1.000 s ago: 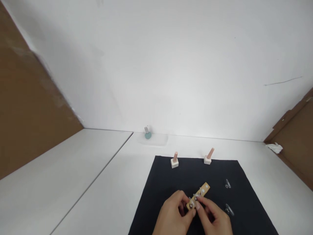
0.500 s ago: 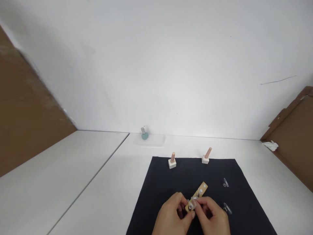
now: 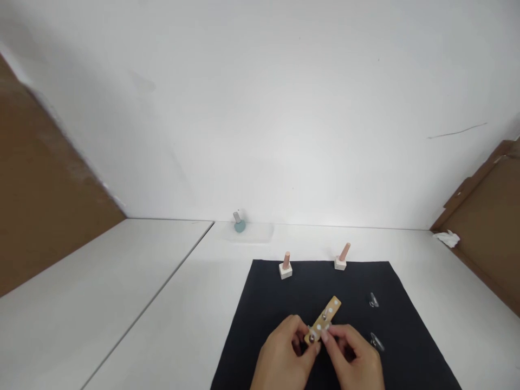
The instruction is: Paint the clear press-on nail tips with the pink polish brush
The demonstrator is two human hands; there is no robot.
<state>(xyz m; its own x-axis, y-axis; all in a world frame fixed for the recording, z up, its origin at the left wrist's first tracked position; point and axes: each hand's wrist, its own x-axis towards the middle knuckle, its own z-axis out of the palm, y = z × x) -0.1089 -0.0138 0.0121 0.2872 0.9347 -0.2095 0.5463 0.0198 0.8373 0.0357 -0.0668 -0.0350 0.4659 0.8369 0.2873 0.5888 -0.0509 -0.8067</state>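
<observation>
A flat wooden strip [image 3: 332, 306] with white dots and round metal studs lies slantwise above the dark mat, its near end between my hands. My left hand [image 3: 284, 352] pinches that near end between thumb and fingers, beside a stud. My right hand [image 3: 355, 355] is closed at the strip's right edge, thumb and fingertip pressed together. A small clear plastic piece [image 3: 327, 326] shows at the right fingertips, partly hidden. Two clear plastic pieces with round bases, one farther [image 3: 374, 300] and one nearer [image 3: 377, 342], rest on the mat to the right.
Two white blocks with pink pegs, left [image 3: 286, 270] and right [image 3: 340, 263], stand along the back of the black mat [image 3: 252, 325]. Behind them are a clear tray [image 3: 260, 233] and a blue-grey object [image 3: 239, 225]. Crumpled white tissue [image 3: 447, 238] lies by the right brown panel.
The strip has shifted slightly up and left, and more of its dots show. My right fingertips have moved a little along its edge; the clear piece there is less visible.
</observation>
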